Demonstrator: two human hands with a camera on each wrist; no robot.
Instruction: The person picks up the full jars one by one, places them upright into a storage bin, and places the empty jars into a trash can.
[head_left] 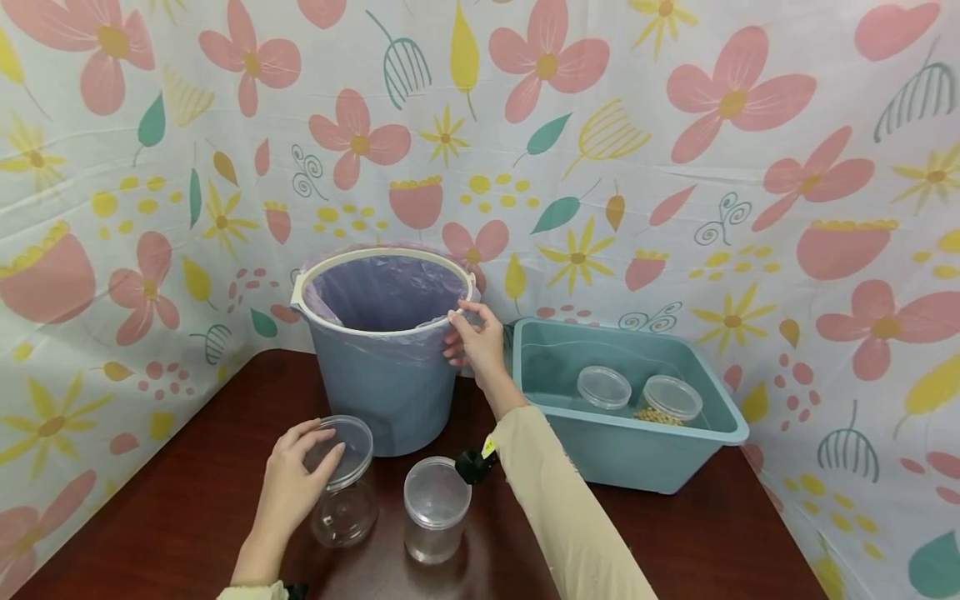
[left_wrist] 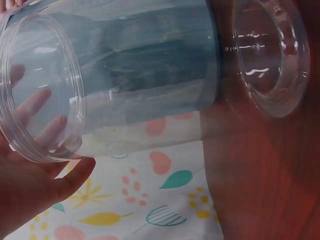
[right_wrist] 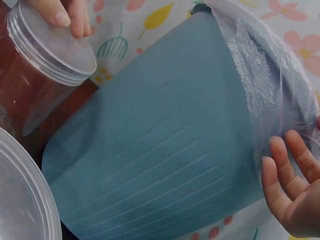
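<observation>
Two clear, lidded plastic jars stand upright on the table. My left hand (head_left: 288, 475) rests on the lid of the left jar (head_left: 345, 512), fingers spread over its top. Through the clear plastic those fingers (left_wrist: 45, 95) show in the left wrist view. Farther back is a blue-grey bucket (head_left: 382, 383), lined with a thin translucent bag (right_wrist: 257, 75) under a cream rim ring (head_left: 375, 332). At the bucket's right edge my right hand (head_left: 478, 342) pinches the ring between thumb and forefinger, its other fingers outside against the bag. The right jar (head_left: 435, 508) stands below my right forearm.
A teal basin (head_left: 622, 450) sits right of the bucket. Inside it are two clear-lidded jars, one (head_left: 671, 400) with small tan pieces, the other jar (head_left: 603, 387) beside it. A flower-print cloth (head_left: 600, 167) hangs behind and beside the dark wooden table (head_left: 187, 467).
</observation>
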